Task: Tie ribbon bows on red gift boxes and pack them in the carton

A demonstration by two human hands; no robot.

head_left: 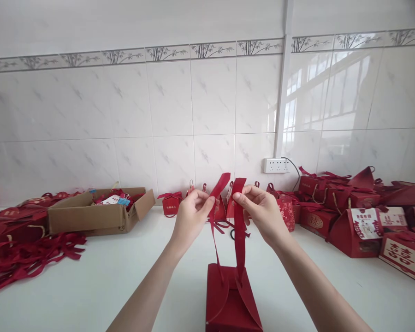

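A small dark red gift box (232, 304) stands on the white table in front of me, its curved top flaps folded inward. Two ends of a red ribbon (240, 235) rise from the top of the box. My left hand (195, 210) pinches one end between thumb and fingers, and that length hangs narrow and twisted. The other end, broad and flat, is pinched in my right hand (257, 205). Both hands are raised above the box, a short gap apart, with the ribbon tips sticking up past the fingers. No knot shows between the two ends.
An open cardboard box (90, 219) with red and white items sits at the back left. Loose red ribbons (51, 253) lie at the left. Stacked red gift boxes (359, 230) fill the right side. Behind my hands stands a small bowed box (170, 204); a power strip (276, 165) is on the wall.
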